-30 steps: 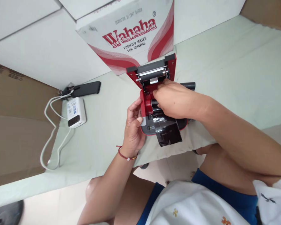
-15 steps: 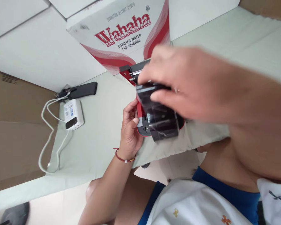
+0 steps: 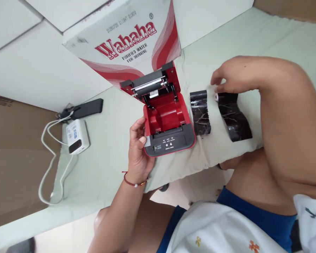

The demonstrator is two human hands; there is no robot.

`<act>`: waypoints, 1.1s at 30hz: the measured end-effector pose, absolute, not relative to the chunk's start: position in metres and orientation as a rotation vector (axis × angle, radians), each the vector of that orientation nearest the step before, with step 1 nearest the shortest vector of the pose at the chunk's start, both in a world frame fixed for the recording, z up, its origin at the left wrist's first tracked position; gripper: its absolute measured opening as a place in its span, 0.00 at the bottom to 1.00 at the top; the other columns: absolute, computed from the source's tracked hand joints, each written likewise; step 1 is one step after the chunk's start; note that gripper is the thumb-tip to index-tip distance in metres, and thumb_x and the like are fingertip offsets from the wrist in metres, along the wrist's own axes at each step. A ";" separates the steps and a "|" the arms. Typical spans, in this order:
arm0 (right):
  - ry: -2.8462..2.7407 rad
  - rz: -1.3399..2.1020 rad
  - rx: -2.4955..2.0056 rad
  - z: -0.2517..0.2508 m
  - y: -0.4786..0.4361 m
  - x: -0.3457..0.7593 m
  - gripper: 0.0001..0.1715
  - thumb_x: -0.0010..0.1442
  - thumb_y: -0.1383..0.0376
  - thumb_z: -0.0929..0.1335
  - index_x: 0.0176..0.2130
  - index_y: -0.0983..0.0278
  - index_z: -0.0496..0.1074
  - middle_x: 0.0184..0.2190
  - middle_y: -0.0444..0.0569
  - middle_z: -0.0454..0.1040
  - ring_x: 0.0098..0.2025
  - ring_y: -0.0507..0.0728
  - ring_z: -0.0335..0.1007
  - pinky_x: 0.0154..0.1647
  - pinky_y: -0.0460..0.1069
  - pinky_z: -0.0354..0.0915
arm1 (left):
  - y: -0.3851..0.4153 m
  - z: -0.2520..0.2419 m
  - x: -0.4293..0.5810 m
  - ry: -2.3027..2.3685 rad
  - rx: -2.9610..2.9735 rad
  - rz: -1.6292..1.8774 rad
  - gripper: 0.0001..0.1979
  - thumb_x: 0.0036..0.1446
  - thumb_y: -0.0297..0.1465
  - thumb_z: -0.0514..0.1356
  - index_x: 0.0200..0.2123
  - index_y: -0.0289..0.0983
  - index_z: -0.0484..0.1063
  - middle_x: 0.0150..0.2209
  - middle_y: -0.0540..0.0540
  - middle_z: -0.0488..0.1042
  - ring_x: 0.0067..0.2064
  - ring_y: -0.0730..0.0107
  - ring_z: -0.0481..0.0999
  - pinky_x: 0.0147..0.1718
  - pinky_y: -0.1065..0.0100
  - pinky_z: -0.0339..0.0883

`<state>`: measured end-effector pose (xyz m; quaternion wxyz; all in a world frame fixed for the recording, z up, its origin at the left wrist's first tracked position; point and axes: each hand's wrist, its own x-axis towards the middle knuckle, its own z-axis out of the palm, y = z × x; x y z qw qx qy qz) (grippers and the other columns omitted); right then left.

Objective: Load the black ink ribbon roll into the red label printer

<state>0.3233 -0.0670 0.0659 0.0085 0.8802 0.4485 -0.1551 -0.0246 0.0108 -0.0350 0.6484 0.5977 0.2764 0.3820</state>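
Observation:
A small red and black printer (image 3: pixel 171 140) stands at the table's front edge, its lid raised and its red inner bay bare. My left hand (image 3: pixel 140 147) grips the printer's left side, thumb on a grey part. To the right of the printer lies a dark strip with a rolled end (image 3: pixel 200 112). Farther right, my right hand (image 3: pixel 226 77) is at the top of a second black roll (image 3: pixel 234 117), whose loose end trails toward the table edge. The thumb and fingers touch or hover at the roll's end; whether they grip it is unclear.
Behind the printer stands a Wahaha carton (image 3: pixel 126 38). On the left lie a white power bank (image 3: pixel 78 137) with a looped white cable and a black phone-like object (image 3: pixel 88 108). A brown cardboard box (image 3: pixel 21 158) is at the far left.
My right hand has moved right, away from the printer, and the black roll it held over the printer now lies on the table. The open bay and the other strip have come into view.

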 end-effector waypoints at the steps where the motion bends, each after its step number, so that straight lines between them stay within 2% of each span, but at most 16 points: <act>1: 1.471 -0.541 2.687 0.067 -0.066 0.318 0.24 0.65 0.56 0.69 0.43 0.72 0.88 0.50 0.56 0.85 0.54 0.61 0.79 0.45 0.56 0.62 | 0.011 -0.035 -0.025 0.629 1.340 0.869 0.24 0.64 0.48 0.70 0.61 0.54 0.76 0.67 0.49 0.73 0.68 0.58 0.76 0.62 0.61 0.77; 3: 1.606 -0.562 2.607 0.065 -0.062 0.310 0.25 0.68 0.59 0.70 0.57 0.71 0.85 0.59 0.60 0.82 0.59 0.66 0.78 0.48 0.56 0.64 | 0.011 -0.035 -0.025 0.636 1.306 0.873 0.23 0.63 0.46 0.70 0.60 0.54 0.77 0.67 0.50 0.74 0.67 0.59 0.76 0.61 0.62 0.78; 6: 1.715 -0.543 2.530 0.050 -0.053 0.304 0.27 0.69 0.63 0.73 0.65 0.64 0.81 0.57 0.62 0.84 0.55 0.66 0.80 0.45 0.55 0.66 | 0.011 -0.035 -0.025 0.644 1.333 0.870 0.24 0.63 0.48 0.70 0.61 0.55 0.77 0.67 0.49 0.73 0.68 0.57 0.76 0.62 0.60 0.78; 9: 1.781 -0.612 2.412 0.036 -0.046 0.302 0.24 0.67 0.64 0.74 0.61 0.62 0.83 0.51 0.60 0.85 0.48 0.64 0.80 0.42 0.53 0.64 | 0.011 -0.035 -0.025 0.639 1.378 0.863 0.25 0.64 0.50 0.69 0.61 0.55 0.76 0.68 0.49 0.73 0.69 0.56 0.75 0.63 0.58 0.76; 11: 1.789 -0.652 2.367 0.036 -0.045 0.303 0.20 0.69 0.63 0.71 0.57 0.65 0.85 0.50 0.57 0.86 0.49 0.60 0.80 0.45 0.52 0.63 | 0.011 -0.035 -0.025 0.636 1.378 0.859 0.25 0.64 0.50 0.69 0.61 0.55 0.76 0.68 0.49 0.73 0.69 0.56 0.75 0.64 0.58 0.76; 12: 1.786 -0.689 2.340 0.040 -0.046 0.305 0.21 0.72 0.61 0.68 0.54 0.69 0.86 0.51 0.56 0.86 0.50 0.58 0.80 0.47 0.52 0.63 | 0.011 -0.035 -0.025 0.634 1.372 0.858 0.25 0.64 0.50 0.70 0.61 0.55 0.76 0.68 0.49 0.73 0.69 0.56 0.75 0.64 0.58 0.76; 15: 1.812 -0.916 2.226 0.063 -0.060 0.315 0.32 0.75 0.57 0.60 0.47 0.74 0.87 0.50 0.54 0.85 0.51 0.54 0.80 0.50 0.52 0.62 | 0.011 -0.034 -0.024 0.627 1.317 0.873 0.25 0.63 0.48 0.71 0.61 0.54 0.77 0.67 0.49 0.74 0.68 0.57 0.75 0.63 0.60 0.76; 18: 1.940 -1.207 2.129 0.095 -0.082 0.322 0.26 0.73 0.55 0.68 0.56 0.70 0.85 0.53 0.49 0.86 0.51 0.54 0.80 0.49 0.48 0.65 | 0.009 -0.032 -0.021 0.632 1.226 0.917 0.25 0.59 0.47 0.74 0.58 0.51 0.80 0.64 0.49 0.76 0.65 0.59 0.77 0.59 0.64 0.77; 20: 2.069 -1.309 2.062 0.113 -0.094 0.318 0.27 0.73 0.55 0.68 0.62 0.66 0.82 0.53 0.46 0.86 0.51 0.53 0.80 0.49 0.48 0.65 | 0.008 -0.031 -0.019 0.642 1.186 0.938 0.25 0.56 0.46 0.76 0.56 0.50 0.82 0.62 0.49 0.78 0.63 0.59 0.79 0.57 0.65 0.78; 23: 2.456 -1.267 1.899 0.129 -0.098 0.295 0.29 0.74 0.55 0.70 0.67 0.63 0.78 0.46 0.42 0.87 0.45 0.51 0.79 0.47 0.47 0.65 | 0.006 -0.029 -0.017 0.640 1.178 0.948 0.25 0.55 0.45 0.77 0.55 0.50 0.83 0.61 0.49 0.78 0.61 0.61 0.79 0.56 0.67 0.78; 25: 2.622 -1.127 1.859 0.130 -0.093 0.272 0.27 0.74 0.59 0.70 0.68 0.63 0.76 0.42 0.41 0.86 0.40 0.49 0.77 0.44 0.47 0.64 | 0.005 -0.029 -0.017 0.626 1.189 0.951 0.24 0.56 0.45 0.76 0.55 0.50 0.82 0.61 0.50 0.78 0.62 0.62 0.78 0.57 0.67 0.77; 29: 2.459 -0.838 2.034 0.118 -0.073 0.227 0.20 0.73 0.69 0.68 0.60 0.64 0.81 0.48 0.45 0.84 0.42 0.50 0.76 0.44 0.48 0.63 | 0.004 -0.028 -0.017 0.621 1.190 0.949 0.24 0.58 0.45 0.75 0.56 0.50 0.82 0.62 0.49 0.77 0.64 0.60 0.77 0.60 0.65 0.76; 33: 2.477 -0.809 2.069 0.100 -0.060 0.209 0.18 0.72 0.69 0.67 0.57 0.64 0.81 0.51 0.50 0.84 0.44 0.55 0.77 0.41 0.50 0.64 | 0.004 -0.026 -0.018 0.634 1.190 0.918 0.23 0.58 0.43 0.74 0.56 0.51 0.81 0.62 0.49 0.77 0.62 0.59 0.78 0.61 0.61 0.77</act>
